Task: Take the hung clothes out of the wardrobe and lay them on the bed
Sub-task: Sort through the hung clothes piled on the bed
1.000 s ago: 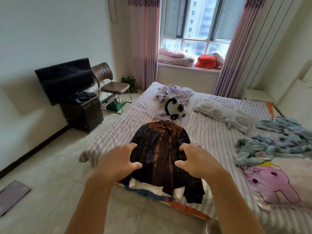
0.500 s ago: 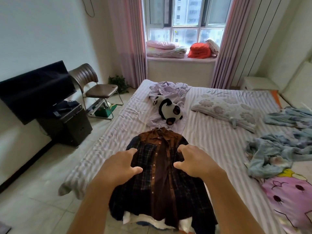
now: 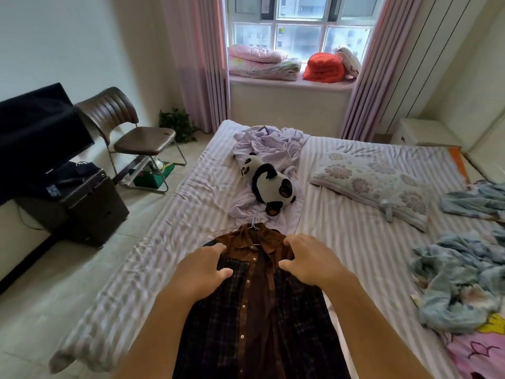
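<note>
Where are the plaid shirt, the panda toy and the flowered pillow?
plaid shirt (image 3: 262, 318), head view, on its button front.
panda toy (image 3: 269, 184), head view, on its body.
flowered pillow (image 3: 374, 181), head view, on its middle.

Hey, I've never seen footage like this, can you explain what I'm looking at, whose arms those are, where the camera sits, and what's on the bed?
There is no machine here. A person wears a wide-angle camera on the head, so the view looks forward and down along their own two bare arms. That is why the room looks bent at the edges.

The left hand and right hand reach over a dark plaid shirt with a brown collar, which lies on the striped bed with its wire hanger inside. Both hands are spread with loosely curled fingers at the shirt's shoulders; whether they press it or hover just above, I cannot tell. Neither grips anything.

Beyond the shirt lie a panda plush toy on a crumpled lilac cloth, a flowered pillow, and a rumpled blue blanket. The wardrobe is out of view.
</note>
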### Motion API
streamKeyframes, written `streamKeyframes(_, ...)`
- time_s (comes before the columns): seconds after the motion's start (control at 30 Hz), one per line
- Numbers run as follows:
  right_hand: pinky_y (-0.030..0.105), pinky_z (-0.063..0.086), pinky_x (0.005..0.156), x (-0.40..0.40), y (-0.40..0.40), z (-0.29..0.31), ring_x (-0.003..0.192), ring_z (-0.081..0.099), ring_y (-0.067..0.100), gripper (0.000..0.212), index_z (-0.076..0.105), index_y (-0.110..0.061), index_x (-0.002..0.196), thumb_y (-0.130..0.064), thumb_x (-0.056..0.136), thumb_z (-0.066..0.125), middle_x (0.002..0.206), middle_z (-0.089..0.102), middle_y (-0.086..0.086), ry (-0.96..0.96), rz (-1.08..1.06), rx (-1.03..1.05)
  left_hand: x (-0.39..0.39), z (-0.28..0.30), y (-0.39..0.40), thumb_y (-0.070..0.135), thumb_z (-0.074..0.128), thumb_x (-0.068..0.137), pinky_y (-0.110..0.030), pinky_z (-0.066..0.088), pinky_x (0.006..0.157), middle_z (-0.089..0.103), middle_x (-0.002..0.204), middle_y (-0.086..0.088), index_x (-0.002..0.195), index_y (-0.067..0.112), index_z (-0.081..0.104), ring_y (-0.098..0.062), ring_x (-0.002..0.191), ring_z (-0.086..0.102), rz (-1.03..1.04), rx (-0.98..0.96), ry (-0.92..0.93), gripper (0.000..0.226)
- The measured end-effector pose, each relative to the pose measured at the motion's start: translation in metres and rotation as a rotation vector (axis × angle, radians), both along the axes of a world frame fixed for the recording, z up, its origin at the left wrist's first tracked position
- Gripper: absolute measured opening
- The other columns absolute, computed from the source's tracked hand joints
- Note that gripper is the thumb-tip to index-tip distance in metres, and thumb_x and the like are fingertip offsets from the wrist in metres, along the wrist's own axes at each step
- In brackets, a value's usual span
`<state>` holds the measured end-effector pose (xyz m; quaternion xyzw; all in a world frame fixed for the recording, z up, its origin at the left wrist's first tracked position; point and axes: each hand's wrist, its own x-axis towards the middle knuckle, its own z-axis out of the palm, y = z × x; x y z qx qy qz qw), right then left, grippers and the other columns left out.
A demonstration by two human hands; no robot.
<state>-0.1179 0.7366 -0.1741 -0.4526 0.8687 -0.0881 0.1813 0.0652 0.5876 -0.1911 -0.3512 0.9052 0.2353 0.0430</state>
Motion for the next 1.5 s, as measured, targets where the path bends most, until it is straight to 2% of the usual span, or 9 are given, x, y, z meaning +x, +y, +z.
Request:
streamKeyframes(0.23,0.036,0.049,0.092,-0.045,-0.084,-0.043,0.111,0.056,0.020,0.041,0.052,-0.016,0.126,-0.036,0.092,0.061,0.122,0.057,0.001,0.016,-0.064,0.053,-0.060,-0.051,-0.099,0.039,0.059,0.093,-0.033,0.048,0.091,0.058,0.132,0.000,0.139,0.020,0.047,-0.019,0.119,0.055,-0.056,0.025,-0.004,0.051)
streamKeyframes(0.43,0.038,0.052,0.084,-0.093,-0.140,-0.093,0.096,0.060,0.020,0.023,0.058,-0.017,0.105,-0.029,0.086,0.063,0.103,0.060,-0.001,-0.031,-0.084,0.081,-0.106,-0.105,-0.162,0.034,0.060,0.091,-0.035,0.046,0.095,0.057,0.133,-0.001,0.138,0.022,0.049,-0.022,0.120,0.055,-0.054,0.097,-0.012,0.050)
streamKeyframes(0.53,0.035,0.052,0.081,-0.119,-0.165,-0.126,0.095,0.059,0.020,0.023,0.057,-0.018,0.107,-0.029,0.087,0.062,0.104,0.059,-0.002,-0.030,-0.086,0.096,-0.132,-0.134,-0.189,0.032,0.059,0.090,-0.035,0.048,0.087,0.063,0.119,-0.003,0.126,0.020,0.055,-0.025,0.109,0.059,-0.043,0.112,-0.031,0.038)
streamKeyframes(0.6,0.035,0.050,0.080,-0.136,-0.180,-0.149,0.098,0.059,0.021,0.025,0.057,-0.016,0.109,-0.028,0.088,0.060,0.107,0.059,0.000,-0.038,-0.090,0.119,-0.149,-0.155,-0.204,0.031,0.059,0.091,-0.034,0.046,0.088,0.061,0.122,-0.003,0.129,0.020,0.054,-0.025,0.112,0.058,-0.030,0.114,-0.040,0.040)
streamKeyframes(0.73,0.039,0.049,0.089,-0.168,-0.207,-0.196,0.107,0.057,0.024,0.035,0.055,-0.012,0.121,-0.027,0.090,0.058,0.118,0.058,0.004,-0.067,-0.101,0.149,-0.187,-0.200,-0.228,0.031,0.059,0.090,-0.038,0.049,0.087,0.060,0.119,-0.001,0.121,0.020,0.056,-0.025,0.110,0.057,-0.037,0.116,-0.070,0.033)
streamKeyframes(1.03,0.032,0.046,0.081,-0.230,-0.248,-0.301,0.103,0.057,0.025,0.023,0.057,-0.015,0.111,-0.022,0.089,0.059,0.110,0.059,0.004,-0.131,-0.131,0.173,-0.234,-0.299,-0.271,0.020,0.057,0.090,-0.035,0.045,0.080,0.057,0.122,-0.007,0.120,0.017,0.052,-0.028,0.108,0.057,-0.020,0.154,-0.181,0.031)
streamKeyframes(1.3,0.042,0.038,0.105,-0.262,-0.265,-0.375,0.129,0.042,0.033,0.059,0.037,-0.017,0.139,-0.029,0.087,0.062,0.138,0.045,0.010,-0.087,0.020,0.465,-0.234,-0.364,-0.284,0.017,0.065,0.081,-0.038,0.038,0.105,0.043,0.141,-0.008,0.144,0.016,0.033,-0.029,0.128,0.041,-0.087,0.134,-0.388,0.070)
streamKeyframes(1.4,0.042,0.038,0.103,-0.266,-0.265,-0.393,0.127,0.044,0.033,0.056,0.037,-0.016,0.136,-0.032,0.088,0.061,0.137,0.046,0.010,-0.090,0.004,0.489,-0.235,-0.380,-0.286,0.020,0.068,0.076,-0.038,0.040,0.104,0.045,0.139,-0.007,0.148,0.019,0.027,-0.028,0.126,0.044,-0.052,0.162,-0.387,0.083)
streamKeyframes(1.5,0.041,0.042,0.098,-0.269,-0.265,-0.405,0.122,0.049,0.031,0.042,0.042,-0.016,0.126,-0.031,0.092,0.060,0.133,0.050,0.009,-0.112,-0.040,0.465,-0.237,-0.391,-0.290,0.028,0.069,0.072,-0.038,0.047,0.096,0.053,0.130,-0.006,0.144,0.023,0.031,-0.027,0.117,0.052,0.016,0.187,-0.339,0.082)
